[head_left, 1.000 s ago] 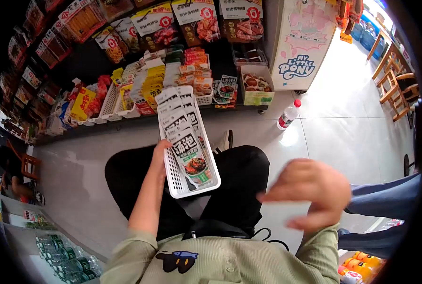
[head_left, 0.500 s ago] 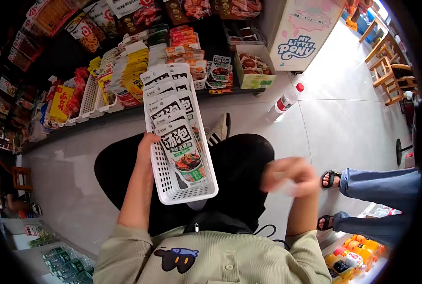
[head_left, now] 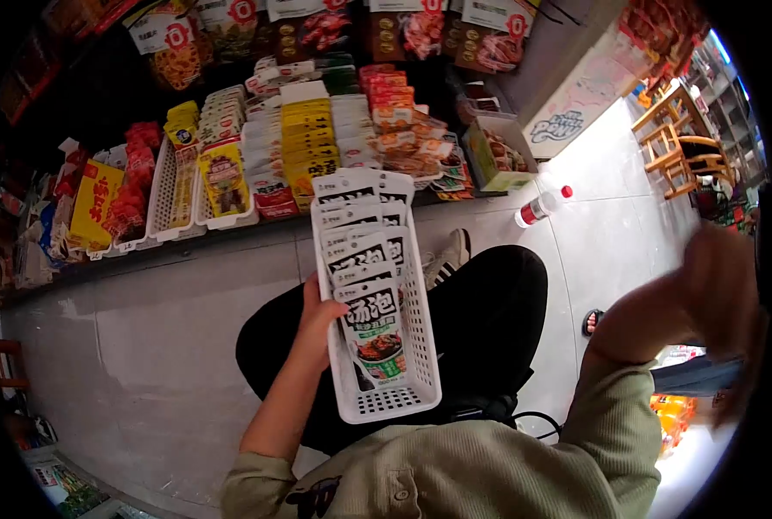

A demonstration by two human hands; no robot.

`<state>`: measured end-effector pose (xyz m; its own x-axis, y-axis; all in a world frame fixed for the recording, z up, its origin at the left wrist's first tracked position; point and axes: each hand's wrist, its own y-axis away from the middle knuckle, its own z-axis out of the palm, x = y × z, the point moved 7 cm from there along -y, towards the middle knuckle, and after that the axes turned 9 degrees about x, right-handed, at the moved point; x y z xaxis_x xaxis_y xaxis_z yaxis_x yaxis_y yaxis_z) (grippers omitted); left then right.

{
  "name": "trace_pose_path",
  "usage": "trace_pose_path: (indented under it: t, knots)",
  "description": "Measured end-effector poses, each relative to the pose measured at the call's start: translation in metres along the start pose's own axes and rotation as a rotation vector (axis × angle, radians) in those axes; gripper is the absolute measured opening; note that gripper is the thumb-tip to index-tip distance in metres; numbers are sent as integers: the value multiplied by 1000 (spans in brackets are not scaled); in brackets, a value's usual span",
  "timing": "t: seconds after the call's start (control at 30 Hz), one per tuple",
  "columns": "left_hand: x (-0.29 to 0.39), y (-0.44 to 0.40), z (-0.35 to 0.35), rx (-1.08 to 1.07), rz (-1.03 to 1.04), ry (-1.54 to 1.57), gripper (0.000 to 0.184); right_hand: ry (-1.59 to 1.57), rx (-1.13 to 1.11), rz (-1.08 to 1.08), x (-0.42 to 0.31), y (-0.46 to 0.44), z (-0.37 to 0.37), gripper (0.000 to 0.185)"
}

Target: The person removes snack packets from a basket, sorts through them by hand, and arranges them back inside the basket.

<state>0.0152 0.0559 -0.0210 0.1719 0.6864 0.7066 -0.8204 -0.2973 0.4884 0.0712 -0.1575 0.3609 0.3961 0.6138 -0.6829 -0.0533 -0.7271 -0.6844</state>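
Your left hand [head_left: 321,320] pinches the left wall of the long white perforated plastic basket [head_left: 421,337], thumb over the rim and close against the packets, fingers mostly out of sight on the outer side. The basket is over your lap, between the knees of your black trousers [head_left: 507,298]; can't tell if your legs take any weight. Your right hand [head_left: 722,290] is out to the side, well apart from the basket, blurred; can't tell if it's spread or pinching something.

Main risk: one-sided hold. If your legs aren't supporting it, the basket could roll toward its free right side and spill. The flat white-and-black glossy pouches with a food picture and green print [head_left: 376,337] overlap in a loose row, so a tip or jolt would probably make them slide over each other. Far-end ones rise above the rim; they could catch on the goods at the dark low shelf [head_left: 260,227] if you push forward.

Other hazards: the clear plastic bottle with red cap [head_left: 539,208] stands on the grey tiled floor [head_left: 170,346] beyond your right knee, easy to kick. A wide right-arm swing could bump the person whose sandalled foot [head_left: 592,323] is near your elbow.
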Motion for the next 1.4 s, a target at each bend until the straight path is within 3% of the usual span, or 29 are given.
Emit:
trace_pose_path:
  t: [0.03, 0.13, 0.23, 0.4, 0.43, 0.57, 0.63, 0.73, 0.83, 0.9, 1.07, 1.13, 1.4]
  knots:
    - [2, 0, -2, -1, 6, 8, 82, -67, -14, 105, 35, 4, -7, 69]
    - [0, -5, -6, 1, 26, 54, 82, -154, 267, 308, 140, 62, -21, 95]
    - [-3, -8, -2, -10, 46, 91, 83, 62, 283, 801, 214, 123, -11, 87]
    - [-4, -12, 13, 86, 49, 115, 90, -191, 319, 1035, 269, 198, -11, 39]
    - [-4, -13, 17, 99, 61, 143, 91, -226, 338, 1021, 280, 209, -11, 29]
    - [-6, -22, 36, 149, 30, 101, 90, -377, 392, 1124, 300, 226, -4, 27]
    - [-11, -29, 43, 131, 0, 103, 90, -198, 287, 992, 293, 215, -4, 26]
    - [-8, -36, 59, 93, -13, 103, 90, -294, 333, 1032, 291, 226, -5, 27]
    - [2, -34, 84, 70, 113, -75, 90, -143, 344, 1028, 281, 217, -12, 23]
    - [-10, -42, 72, 70, 90, -90, 90, 86, 284, 990, 286, 217, -12, 21]
    - [-43, -55, 36, 80, -23, -39, 93, 26, 424, 969, 303, 225, -2, 19]
    - [-43, -52, 33, 126, -13, -85, 91, 63, 393, 1075, 307, 228, 2, 17]
    - [-36, -51, 40, 23, 90, -128, 70, 98, 437, 1128, 317, 241, 7, 21]
